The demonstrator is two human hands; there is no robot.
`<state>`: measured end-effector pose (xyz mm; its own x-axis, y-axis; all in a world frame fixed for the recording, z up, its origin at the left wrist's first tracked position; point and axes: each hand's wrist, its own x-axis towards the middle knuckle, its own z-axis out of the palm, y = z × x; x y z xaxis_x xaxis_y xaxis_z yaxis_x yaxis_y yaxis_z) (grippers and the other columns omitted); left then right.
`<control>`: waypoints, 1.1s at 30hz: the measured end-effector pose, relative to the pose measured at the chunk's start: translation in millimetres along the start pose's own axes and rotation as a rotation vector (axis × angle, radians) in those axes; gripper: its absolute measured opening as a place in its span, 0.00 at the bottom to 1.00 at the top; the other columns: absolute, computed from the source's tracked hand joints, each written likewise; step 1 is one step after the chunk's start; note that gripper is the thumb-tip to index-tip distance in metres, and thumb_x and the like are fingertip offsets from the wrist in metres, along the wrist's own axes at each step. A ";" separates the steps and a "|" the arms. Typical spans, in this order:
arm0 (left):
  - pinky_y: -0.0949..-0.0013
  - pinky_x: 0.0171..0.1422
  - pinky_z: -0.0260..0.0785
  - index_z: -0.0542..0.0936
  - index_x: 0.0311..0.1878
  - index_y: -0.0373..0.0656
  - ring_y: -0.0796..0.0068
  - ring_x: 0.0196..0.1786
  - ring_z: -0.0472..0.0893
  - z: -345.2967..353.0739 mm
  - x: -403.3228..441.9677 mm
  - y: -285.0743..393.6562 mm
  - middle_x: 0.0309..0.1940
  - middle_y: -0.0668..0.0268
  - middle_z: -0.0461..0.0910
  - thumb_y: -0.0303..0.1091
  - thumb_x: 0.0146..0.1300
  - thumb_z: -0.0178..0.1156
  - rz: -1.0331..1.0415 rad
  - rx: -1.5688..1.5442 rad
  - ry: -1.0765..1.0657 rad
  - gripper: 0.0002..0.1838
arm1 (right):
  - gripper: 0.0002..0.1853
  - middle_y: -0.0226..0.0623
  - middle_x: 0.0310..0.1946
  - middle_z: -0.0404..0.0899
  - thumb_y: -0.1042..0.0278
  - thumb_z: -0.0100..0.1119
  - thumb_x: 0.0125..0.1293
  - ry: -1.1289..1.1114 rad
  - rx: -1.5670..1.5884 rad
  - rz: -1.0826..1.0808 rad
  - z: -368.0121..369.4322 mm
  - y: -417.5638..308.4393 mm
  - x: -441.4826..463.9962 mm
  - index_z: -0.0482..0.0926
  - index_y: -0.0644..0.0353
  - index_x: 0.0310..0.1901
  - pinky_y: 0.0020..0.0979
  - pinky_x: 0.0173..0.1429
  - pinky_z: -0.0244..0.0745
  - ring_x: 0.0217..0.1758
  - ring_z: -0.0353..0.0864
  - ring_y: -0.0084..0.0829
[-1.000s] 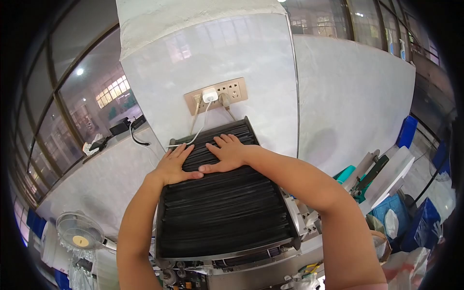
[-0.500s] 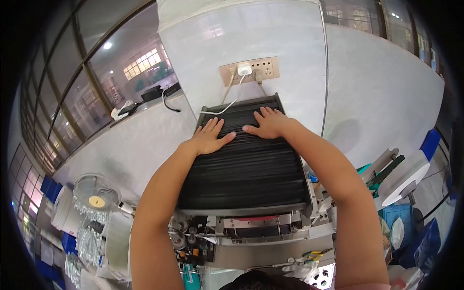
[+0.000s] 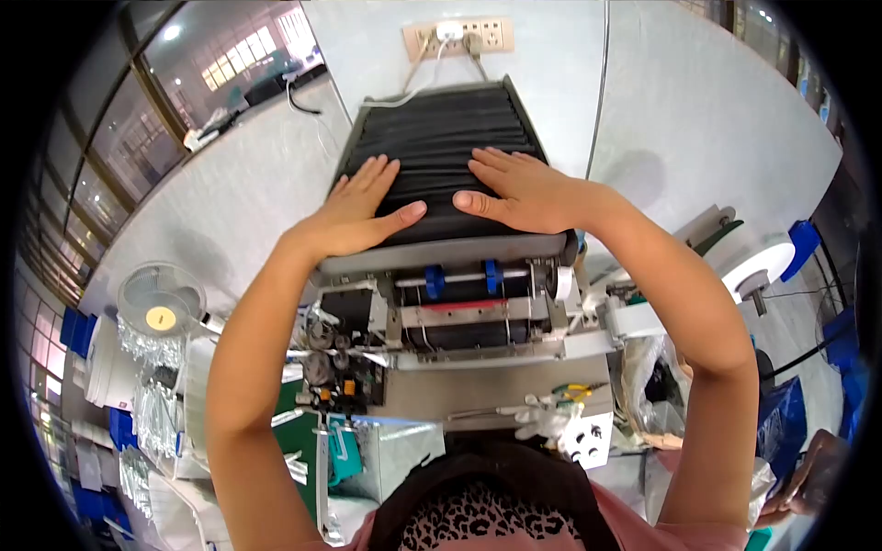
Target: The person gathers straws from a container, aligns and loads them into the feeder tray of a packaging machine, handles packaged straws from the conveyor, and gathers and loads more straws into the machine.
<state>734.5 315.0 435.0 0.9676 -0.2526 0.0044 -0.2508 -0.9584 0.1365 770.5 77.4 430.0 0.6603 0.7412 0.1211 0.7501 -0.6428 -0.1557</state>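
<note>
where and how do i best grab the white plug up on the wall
Probably by the body of the white plug, from the front and slightly above: it juts from the beige socket panel, neighbouring plugs crowd its sides, and its white cord hangs below.

Strips [image 3: 432, 133] in tray [image 3: 450, 250], socket panel [image 3: 501, 37] behind (fan [image 3: 162, 298] at left)

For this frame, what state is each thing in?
Left hand: open, palm down on black strips
Right hand: open, palm down on same strips
Black strips: layered in metal tray
White plug: inserted in wall socket
Caged fan: running or not, cannot tell
White gloves: lying unworn
</note>
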 end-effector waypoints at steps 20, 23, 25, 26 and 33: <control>0.59 0.66 0.50 0.68 0.56 0.39 0.61 0.63 0.62 27.5 -22.5 8.6 0.58 0.54 0.66 0.57 0.62 0.40 0.074 0.134 0.621 0.32 | 0.26 0.38 0.43 0.75 0.63 0.64 0.43 0.784 -0.180 -0.193 45.9 -49.2 -42.7 0.73 0.62 0.46 0.35 0.47 0.68 0.44 0.74 0.39; 0.63 0.67 0.50 0.67 0.58 0.44 0.64 0.65 0.58 28.8 -27.2 10.8 0.61 0.59 0.62 0.57 0.64 0.34 -0.007 0.067 0.399 0.30 | 0.25 0.39 0.42 0.76 0.63 0.65 0.42 0.792 -0.104 -0.200 45.5 -48.4 -44.1 0.74 0.62 0.44 0.34 0.46 0.68 0.43 0.75 0.38; 0.66 0.65 0.54 0.68 0.58 0.48 0.63 0.64 0.61 30.8 -29.1 12.5 0.61 0.61 0.63 0.56 0.64 0.37 -0.012 0.065 0.448 0.28 | 0.24 0.39 0.41 0.77 0.64 0.66 0.42 0.792 -0.093 -0.201 47.7 -48.3 -42.5 0.75 0.62 0.43 0.34 0.46 0.69 0.42 0.75 0.38; 0.65 0.68 0.48 0.63 0.62 0.49 0.64 0.66 0.56 28.1 -28.8 13.2 0.64 0.62 0.58 0.58 0.64 0.33 -0.054 0.072 0.353 0.30 | 0.24 0.39 0.41 0.77 0.64 0.66 0.42 0.800 -0.101 -0.208 48.9 -46.5 -41.2 0.75 0.63 0.43 0.34 0.46 0.68 0.42 0.75 0.38; 0.56 0.70 0.38 0.55 0.65 0.45 0.65 0.70 0.46 16.0 -15.5 13.7 0.66 0.59 0.50 0.65 0.59 0.33 -0.125 0.278 0.336 0.39 | 0.33 0.52 0.59 0.61 0.44 0.51 0.58 0.541 -0.053 -0.173 14.0 -15.5 -24.2 0.67 0.66 0.55 0.41 0.64 0.52 0.65 0.55 0.48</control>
<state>715.6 303.6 420.9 0.9356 -0.1198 0.3320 -0.0862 -0.9897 -0.1143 742.4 72.2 415.7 0.4428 0.6407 0.6272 0.8405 -0.5401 -0.0417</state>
